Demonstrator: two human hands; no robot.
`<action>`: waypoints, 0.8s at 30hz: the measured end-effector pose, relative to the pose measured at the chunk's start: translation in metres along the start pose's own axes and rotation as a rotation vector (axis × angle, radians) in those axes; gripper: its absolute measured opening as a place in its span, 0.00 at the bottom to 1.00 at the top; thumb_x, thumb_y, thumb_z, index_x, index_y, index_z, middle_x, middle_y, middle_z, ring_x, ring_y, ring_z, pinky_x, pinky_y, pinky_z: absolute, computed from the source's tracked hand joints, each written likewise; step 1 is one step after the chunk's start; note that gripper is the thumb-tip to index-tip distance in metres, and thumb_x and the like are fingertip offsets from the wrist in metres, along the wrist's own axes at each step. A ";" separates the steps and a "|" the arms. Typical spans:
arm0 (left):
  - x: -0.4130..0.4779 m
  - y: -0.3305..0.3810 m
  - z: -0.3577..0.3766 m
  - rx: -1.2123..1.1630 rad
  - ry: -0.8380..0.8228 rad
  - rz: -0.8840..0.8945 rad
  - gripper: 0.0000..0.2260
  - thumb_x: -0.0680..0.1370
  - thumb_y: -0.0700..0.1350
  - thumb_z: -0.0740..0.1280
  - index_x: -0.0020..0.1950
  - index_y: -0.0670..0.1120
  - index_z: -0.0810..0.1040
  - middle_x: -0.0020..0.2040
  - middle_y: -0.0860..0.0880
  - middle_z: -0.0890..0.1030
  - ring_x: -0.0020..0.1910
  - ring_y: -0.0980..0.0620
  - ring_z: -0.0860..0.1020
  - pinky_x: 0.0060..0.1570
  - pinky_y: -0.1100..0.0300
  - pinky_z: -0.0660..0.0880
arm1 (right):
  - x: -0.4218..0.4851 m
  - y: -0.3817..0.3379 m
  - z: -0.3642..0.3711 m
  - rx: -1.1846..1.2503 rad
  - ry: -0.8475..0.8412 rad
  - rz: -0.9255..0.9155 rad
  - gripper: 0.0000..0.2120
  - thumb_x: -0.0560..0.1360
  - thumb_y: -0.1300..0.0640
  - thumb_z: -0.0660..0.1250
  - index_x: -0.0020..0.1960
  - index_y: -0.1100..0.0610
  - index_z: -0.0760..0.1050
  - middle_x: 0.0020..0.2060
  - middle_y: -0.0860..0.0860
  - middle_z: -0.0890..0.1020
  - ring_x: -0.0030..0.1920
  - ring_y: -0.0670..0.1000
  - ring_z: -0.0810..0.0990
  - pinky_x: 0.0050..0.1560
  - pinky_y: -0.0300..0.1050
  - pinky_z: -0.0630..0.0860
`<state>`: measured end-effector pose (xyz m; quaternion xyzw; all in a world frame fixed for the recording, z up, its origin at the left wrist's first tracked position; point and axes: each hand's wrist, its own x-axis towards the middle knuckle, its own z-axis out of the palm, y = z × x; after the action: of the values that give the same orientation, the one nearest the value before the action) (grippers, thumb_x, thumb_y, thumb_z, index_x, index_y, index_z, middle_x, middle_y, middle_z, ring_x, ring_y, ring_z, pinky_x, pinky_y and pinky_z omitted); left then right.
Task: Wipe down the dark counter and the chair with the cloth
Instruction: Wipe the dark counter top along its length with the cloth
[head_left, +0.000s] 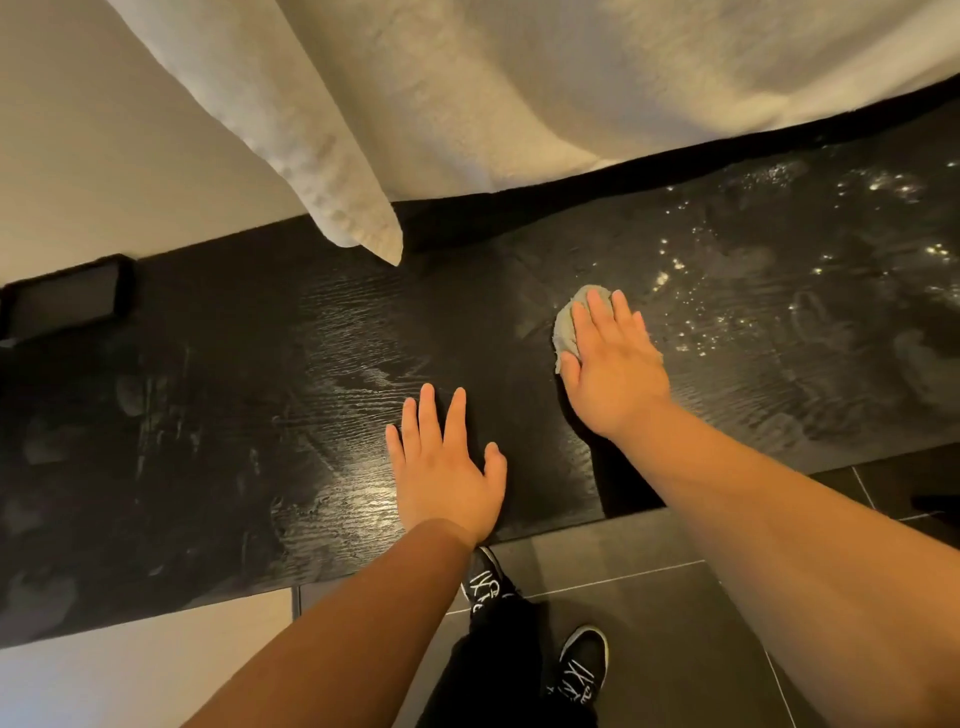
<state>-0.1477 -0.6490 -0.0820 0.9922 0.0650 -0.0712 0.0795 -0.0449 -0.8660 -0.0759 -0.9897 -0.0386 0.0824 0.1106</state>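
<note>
Starting at the left, we are looking at a small dark box (67, 299) sitting at the back edge of the dark counter (208, 415), with pale smears showing on the wood near it. A white fabric (358, 218), perhaps a towel or a curtain, is hanging down over the back of the counter. Our left hand (447, 467) is lying flat on the wood, fingers straight and slightly spread, holding nothing and bracing us. Just to its right, the cloth (566, 325), grey and bunched, is lying on the counter under our right hand (613, 364), which is pressing it down with straight fingers rather than gripping it. Further right, droplets (779, 249) are glinting on the surface. The chair is not in view.

We are judging the wipe as part done. To do it well we should be spreading the cloth wider under the palm, pressing evenly, and running overlapping strokes along the grain through the wet patch before tackling the smeared left end. White markings are showing on our dark shoes (584, 665), but we are not able to read them.
</note>
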 end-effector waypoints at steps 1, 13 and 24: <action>-0.001 -0.001 0.000 0.000 -0.001 0.001 0.33 0.80 0.63 0.53 0.85 0.55 0.55 0.86 0.46 0.50 0.85 0.42 0.47 0.83 0.40 0.44 | -0.006 -0.005 0.003 0.003 0.001 -0.015 0.32 0.83 0.46 0.53 0.82 0.58 0.53 0.82 0.56 0.53 0.82 0.62 0.47 0.81 0.60 0.51; 0.000 0.002 -0.001 0.001 -0.003 0.001 0.34 0.80 0.64 0.53 0.85 0.55 0.55 0.87 0.46 0.49 0.85 0.42 0.46 0.83 0.39 0.44 | 0.009 0.021 -0.008 -0.047 -0.081 -0.080 0.34 0.83 0.45 0.51 0.83 0.59 0.46 0.82 0.54 0.49 0.82 0.61 0.45 0.80 0.62 0.52; 0.000 0.001 0.001 0.005 0.013 0.001 0.34 0.79 0.63 0.55 0.85 0.53 0.58 0.86 0.43 0.55 0.84 0.40 0.51 0.82 0.37 0.47 | -0.046 -0.017 0.008 -0.066 -0.237 -0.489 0.37 0.81 0.35 0.46 0.84 0.55 0.52 0.83 0.53 0.50 0.83 0.57 0.45 0.82 0.57 0.48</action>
<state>-0.1482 -0.6502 -0.0832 0.9929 0.0646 -0.0646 0.0768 -0.0920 -0.8523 -0.0725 -0.9374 -0.2920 0.1670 0.0899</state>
